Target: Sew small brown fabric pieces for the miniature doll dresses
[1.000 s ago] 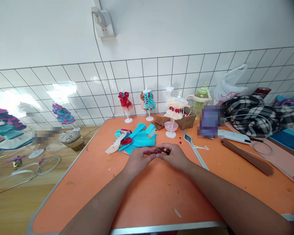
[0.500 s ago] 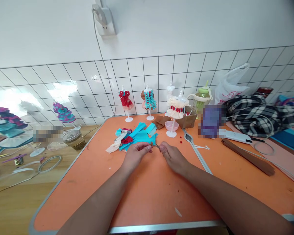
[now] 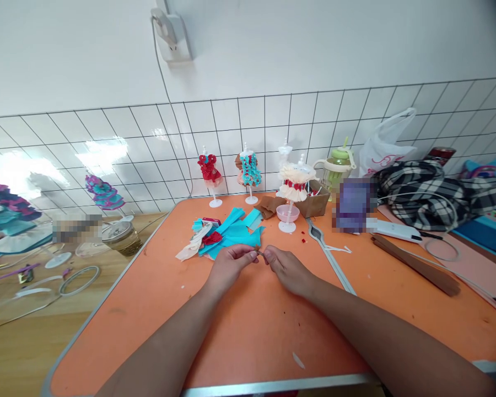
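Near the orange worktop's far edge, left hand and right hand pinch one tiny dark piece; a steady, light grip suits it.

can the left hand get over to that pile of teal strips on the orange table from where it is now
Probably yes. The left hand sits just in front of the teal strips, with only bare orange table between them. Its fingertips pinch a small brown piece together with the right hand, so it isn't free.

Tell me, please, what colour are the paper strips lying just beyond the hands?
Bright turquoise blue; the paper strips show best in the head view, on the orange table.
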`<action>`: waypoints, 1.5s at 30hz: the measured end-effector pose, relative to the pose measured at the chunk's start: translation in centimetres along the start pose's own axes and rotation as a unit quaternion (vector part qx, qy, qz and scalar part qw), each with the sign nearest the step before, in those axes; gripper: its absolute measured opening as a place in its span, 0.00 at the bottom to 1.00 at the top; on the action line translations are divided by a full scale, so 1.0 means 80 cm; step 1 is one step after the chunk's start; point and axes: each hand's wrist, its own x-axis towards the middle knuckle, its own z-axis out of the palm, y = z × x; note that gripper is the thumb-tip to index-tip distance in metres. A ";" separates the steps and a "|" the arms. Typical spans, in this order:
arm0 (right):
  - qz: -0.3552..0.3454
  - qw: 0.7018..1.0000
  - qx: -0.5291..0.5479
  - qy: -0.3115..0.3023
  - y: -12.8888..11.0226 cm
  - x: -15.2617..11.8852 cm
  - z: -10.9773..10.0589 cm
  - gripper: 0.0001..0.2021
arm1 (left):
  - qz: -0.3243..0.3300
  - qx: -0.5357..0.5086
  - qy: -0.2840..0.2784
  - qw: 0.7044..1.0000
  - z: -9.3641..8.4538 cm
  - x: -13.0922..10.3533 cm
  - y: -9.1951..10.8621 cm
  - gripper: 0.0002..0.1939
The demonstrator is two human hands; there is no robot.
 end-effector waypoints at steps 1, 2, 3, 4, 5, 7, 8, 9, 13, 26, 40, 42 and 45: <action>-0.003 1.000 0.001 -0.004 0.000 0.000 0.000 0.21 | -0.001 0.007 -0.004 1.000 0.000 0.000 0.000 0.13; -0.006 1.000 0.001 -0.008 0.000 0.000 0.000 0.21 | -0.002 0.016 -0.008 1.000 0.000 0.000 -0.001 0.12; -0.010 1.000 0.000 -0.010 0.000 0.001 0.000 0.21 | -0.002 0.024 -0.013 1.000 0.000 0.000 -0.001 0.12; -0.014 1.000 -0.001 -0.011 -0.001 0.001 0.000 0.21 | -0.003 0.031 -0.017 0.999 0.000 0.000 -0.001 0.12; -0.017 1.000 -0.003 -0.013 -0.001 0.001 0.000 0.20 | -0.004 0.034 -0.022 0.999 0.000 0.000 -0.001 0.11; -0.019 1.000 -0.007 -0.014 -0.002 0.001 -0.001 0.21 | -0.006 0.032 -0.030 0.999 0.000 -0.001 -0.001 0.11; -0.017 1.000 -0.011 -0.013 -0.002 0.001 -0.001 0.21 | -0.008 0.029 -0.034 0.999 -0.001 0.000 -0.001 0.10; -0.015 1.000 -0.016 -0.012 -0.003 0.001 -0.001 0.21 | -0.010 0.024 -0.038 0.999 -0.001 0.000 -0.002 0.10; -0.004 0.999 -0.032 -0.005 -0.004 0.001 -0.002 0.21 | -0.028 -0.027 -0.056 0.998 -0.002 0.002 -0.009 0.09; -0.006 0.994 0.073 -0.075 -0.004 0.007 -0.014 0.22 | -0.040 -0.103 -0.097 0.989 -0.002 0.004 -0.021 0.08; 0.001 0.992 0.073 -0.103 0.006 0.013 -0.014 0.24 | -0.053 -0.106 -0.094 0.988 -0.001 0.007 -0.026 0.10; 0.000 0.992 0.072 -0.107 0.007 0.013 -0.014 0.24 | -0.053 -0.113 -0.096 0.988 0.000 0.007 -0.026 0.10; -0.004 0.991 0.075 -0.111 0.010 0.014 -0.013 0.24 | -0.055 -0.117 -0.096 0.987 0.000 0.007 -0.027 0.11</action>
